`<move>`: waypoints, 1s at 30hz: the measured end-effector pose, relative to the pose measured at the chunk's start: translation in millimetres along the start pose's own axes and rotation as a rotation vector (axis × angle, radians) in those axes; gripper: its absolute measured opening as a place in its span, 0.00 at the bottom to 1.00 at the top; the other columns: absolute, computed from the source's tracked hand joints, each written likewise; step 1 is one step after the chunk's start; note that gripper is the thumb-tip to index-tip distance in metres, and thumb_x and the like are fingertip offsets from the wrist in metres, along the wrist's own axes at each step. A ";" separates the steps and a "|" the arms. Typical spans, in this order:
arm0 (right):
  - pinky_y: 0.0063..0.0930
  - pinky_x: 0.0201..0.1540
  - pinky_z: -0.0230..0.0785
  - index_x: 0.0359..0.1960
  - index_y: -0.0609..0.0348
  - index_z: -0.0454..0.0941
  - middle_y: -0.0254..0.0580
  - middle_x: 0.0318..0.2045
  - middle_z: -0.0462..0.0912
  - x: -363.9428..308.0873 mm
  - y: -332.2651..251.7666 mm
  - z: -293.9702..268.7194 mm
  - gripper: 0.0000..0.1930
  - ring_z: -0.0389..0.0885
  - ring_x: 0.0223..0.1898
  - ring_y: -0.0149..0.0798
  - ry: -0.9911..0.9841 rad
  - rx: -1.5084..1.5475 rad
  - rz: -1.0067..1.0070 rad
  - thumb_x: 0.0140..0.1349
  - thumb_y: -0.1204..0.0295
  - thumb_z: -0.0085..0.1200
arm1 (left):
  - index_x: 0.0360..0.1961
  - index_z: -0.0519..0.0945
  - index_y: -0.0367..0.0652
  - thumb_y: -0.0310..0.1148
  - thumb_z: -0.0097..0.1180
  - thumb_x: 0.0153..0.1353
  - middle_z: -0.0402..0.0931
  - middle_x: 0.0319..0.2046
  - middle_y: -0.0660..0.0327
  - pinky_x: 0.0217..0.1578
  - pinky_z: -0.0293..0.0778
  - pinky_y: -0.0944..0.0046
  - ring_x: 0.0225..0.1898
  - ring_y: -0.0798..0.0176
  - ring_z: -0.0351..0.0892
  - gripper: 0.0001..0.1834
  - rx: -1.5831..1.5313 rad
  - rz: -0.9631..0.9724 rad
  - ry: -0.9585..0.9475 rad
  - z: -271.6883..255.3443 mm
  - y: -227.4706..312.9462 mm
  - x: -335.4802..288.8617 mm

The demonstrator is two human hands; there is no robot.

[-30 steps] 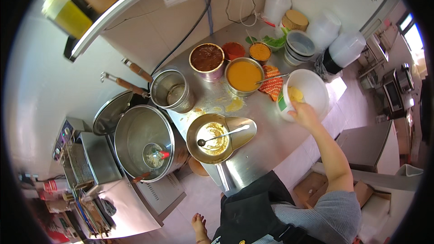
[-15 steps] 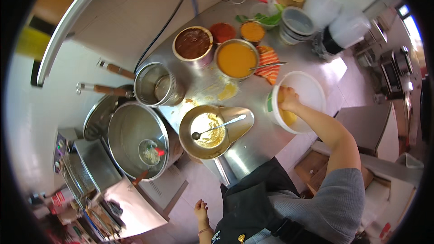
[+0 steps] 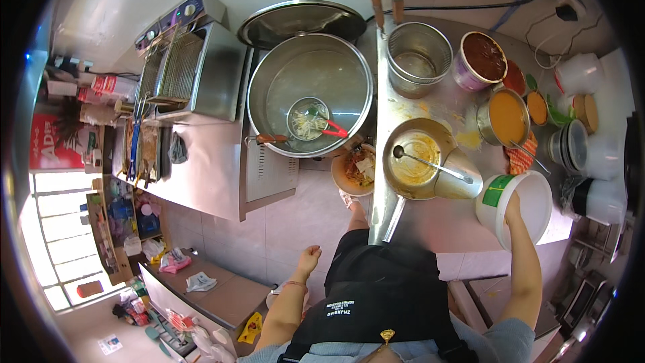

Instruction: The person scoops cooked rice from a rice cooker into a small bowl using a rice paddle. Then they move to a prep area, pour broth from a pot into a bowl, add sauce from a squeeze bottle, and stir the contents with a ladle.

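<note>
Bucket (image 3: 536,205), pan (image 3: 430,132) on steel table (image 3: 440,220)

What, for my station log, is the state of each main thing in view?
Right hand: inside white tub, fingers hidden
White tub: uncovered
Left hand: loosely curled, nothing visible in it
Spouted pan: smeared inside, ladle resting in it
Large pot: uncovered
Pot lid: off the pot
Orange sauce bowl: uncovered, utensil in it

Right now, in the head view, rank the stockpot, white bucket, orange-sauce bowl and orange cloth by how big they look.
1. Stockpot
2. White bucket
3. Orange-sauce bowl
4. Orange cloth, judging by what shows
</note>
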State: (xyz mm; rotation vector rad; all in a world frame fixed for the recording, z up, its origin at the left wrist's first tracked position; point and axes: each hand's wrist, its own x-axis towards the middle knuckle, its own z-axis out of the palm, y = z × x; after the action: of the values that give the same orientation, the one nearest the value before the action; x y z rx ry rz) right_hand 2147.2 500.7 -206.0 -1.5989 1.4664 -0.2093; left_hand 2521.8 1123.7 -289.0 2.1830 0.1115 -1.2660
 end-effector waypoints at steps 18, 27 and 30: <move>0.41 0.52 0.72 0.48 0.64 0.78 0.59 0.46 0.82 55.6 -106.9 69.6 0.18 0.80 0.51 0.55 0.134 -0.151 -0.097 0.64 0.63 0.52 | 0.55 0.78 0.41 0.36 0.55 0.67 0.81 0.41 0.62 0.40 0.74 0.65 0.41 0.67 0.79 0.18 -0.104 -0.040 0.104 -45.2 -35.3 -28.8; 0.41 0.52 0.72 0.48 0.64 0.78 0.59 0.46 0.82 42.5 -76.7 58.4 0.18 0.80 0.51 0.55 0.148 -0.139 -0.116 0.64 0.63 0.51 | 0.57 0.76 0.43 0.37 0.55 0.67 0.80 0.43 0.63 0.40 0.75 0.61 0.43 0.64 0.80 0.19 -0.136 -0.187 0.053 -29.7 -65.6 -54.1; 0.41 0.52 0.72 0.48 0.65 0.78 0.59 0.46 0.82 28.3 -37.7 40.5 0.18 0.80 0.51 0.55 0.142 -0.080 -0.157 0.64 0.63 0.51 | 0.55 0.78 0.39 0.36 0.56 0.66 0.81 0.38 0.61 0.35 0.74 0.66 0.38 0.66 0.80 0.19 -0.199 -0.141 0.100 -28.3 -52.0 -47.8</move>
State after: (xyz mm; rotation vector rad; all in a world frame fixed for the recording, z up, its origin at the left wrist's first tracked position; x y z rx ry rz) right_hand 2208.1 491.5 -214.6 -1.7974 1.4720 -0.3650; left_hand 2498.9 1191.7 -263.9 2.0944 0.4205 -1.1663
